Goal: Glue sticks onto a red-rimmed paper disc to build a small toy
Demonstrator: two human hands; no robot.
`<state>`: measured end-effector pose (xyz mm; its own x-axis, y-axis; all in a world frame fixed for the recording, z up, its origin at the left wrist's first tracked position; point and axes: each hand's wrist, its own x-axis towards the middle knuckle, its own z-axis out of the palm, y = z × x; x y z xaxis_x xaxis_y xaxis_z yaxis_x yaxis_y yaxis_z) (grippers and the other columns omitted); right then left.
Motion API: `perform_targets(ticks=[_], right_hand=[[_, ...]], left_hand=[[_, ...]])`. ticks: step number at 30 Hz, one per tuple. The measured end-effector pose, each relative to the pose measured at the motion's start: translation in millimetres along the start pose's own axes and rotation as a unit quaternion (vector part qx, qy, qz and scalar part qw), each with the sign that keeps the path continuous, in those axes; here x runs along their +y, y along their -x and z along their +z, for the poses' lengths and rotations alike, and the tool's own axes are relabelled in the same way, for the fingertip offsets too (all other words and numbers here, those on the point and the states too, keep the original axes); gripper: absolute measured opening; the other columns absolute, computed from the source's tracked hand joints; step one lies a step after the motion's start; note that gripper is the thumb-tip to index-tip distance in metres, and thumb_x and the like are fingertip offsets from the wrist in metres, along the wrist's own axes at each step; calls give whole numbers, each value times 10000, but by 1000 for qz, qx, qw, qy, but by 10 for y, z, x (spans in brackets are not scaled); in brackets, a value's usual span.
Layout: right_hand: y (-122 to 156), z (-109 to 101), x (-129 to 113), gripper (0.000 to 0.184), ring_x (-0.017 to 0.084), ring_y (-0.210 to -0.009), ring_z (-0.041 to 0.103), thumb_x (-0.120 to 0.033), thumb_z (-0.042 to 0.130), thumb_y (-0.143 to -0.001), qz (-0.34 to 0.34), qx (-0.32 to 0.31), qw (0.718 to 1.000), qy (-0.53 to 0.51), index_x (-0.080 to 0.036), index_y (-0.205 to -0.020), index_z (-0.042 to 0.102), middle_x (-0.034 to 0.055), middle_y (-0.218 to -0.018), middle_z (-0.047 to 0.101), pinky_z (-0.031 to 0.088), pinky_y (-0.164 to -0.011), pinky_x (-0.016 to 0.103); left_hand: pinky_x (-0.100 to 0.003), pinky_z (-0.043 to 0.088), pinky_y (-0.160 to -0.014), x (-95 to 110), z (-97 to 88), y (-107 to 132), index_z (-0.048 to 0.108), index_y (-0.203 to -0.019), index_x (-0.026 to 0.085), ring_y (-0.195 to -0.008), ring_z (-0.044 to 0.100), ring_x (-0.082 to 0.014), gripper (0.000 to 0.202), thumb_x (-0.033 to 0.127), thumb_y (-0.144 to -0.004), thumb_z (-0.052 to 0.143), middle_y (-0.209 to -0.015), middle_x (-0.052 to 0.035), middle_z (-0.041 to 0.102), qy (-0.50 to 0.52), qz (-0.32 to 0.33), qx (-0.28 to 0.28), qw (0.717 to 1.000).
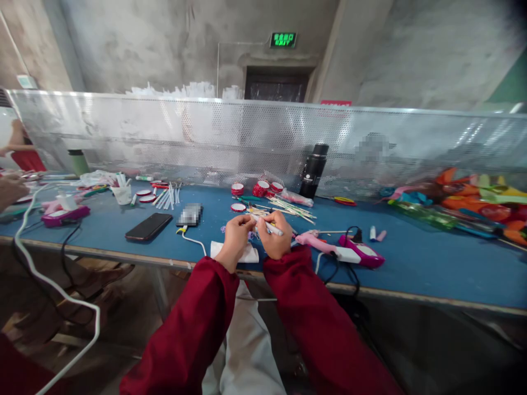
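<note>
My right hand (276, 239) is closed around a white marker-like pen (273, 228), which tilts with its tip toward my left hand. My left hand (237, 237) meets it at the fingertips and is pinched on something too small to make out. Below both hands lies a white folded or rolled piece (247, 253) at the table's front edge. Small purple bits show around my fingers, partly hidden. Just right of my right hand rests a pink glue gun (315, 241) beside a purple and white base (367, 255). Thin pale sticks (293, 209) are scattered beyond my hands.
A black phone (149, 226) and a cabled device (190, 214) lie left on the blue table (432, 263). Red-rimmed rounds (261, 188) and a black bottle (314, 171) stand behind. Colourful pieces (473, 200) pile up right. Another person's hand (11, 189) is far left.
</note>
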<state>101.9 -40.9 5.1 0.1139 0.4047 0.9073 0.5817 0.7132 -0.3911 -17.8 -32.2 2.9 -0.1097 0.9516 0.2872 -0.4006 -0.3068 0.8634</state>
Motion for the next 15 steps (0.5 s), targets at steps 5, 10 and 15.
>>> perform_targets(ticks=[5,10,15], right_hand=[[-11,-13,2,196,166,-552,528,-324,609,-892,5,8,1000,6,-264,-750,487,-39,-604,550,390,-535,293],[-15,-18,-11,198,168,-551,532,-342,608,-895,0,6,1000,3,-265,-751,495,-34,-613,556,398,-539,298],[-17,-12,-1,193,172,-568,549,-339,607,-895,5,10,1000,5,-267,-758,490,-32,-622,567,406,-545,297]], left_hand=[[-265,399,-622,24,6,11,750,-704,152,-619,511,-127,304,343,-551,930,-644,-4,663,-4,-3,0,1000],[-266,403,-625,34,10,15,733,-680,156,-614,509,-125,305,350,-558,934,-629,3,646,-3,-3,-3,1000],[-270,400,-623,28,13,8,737,-685,151,-611,507,-122,309,351,-551,930,-647,-4,650,-1,-3,-6,1000]])
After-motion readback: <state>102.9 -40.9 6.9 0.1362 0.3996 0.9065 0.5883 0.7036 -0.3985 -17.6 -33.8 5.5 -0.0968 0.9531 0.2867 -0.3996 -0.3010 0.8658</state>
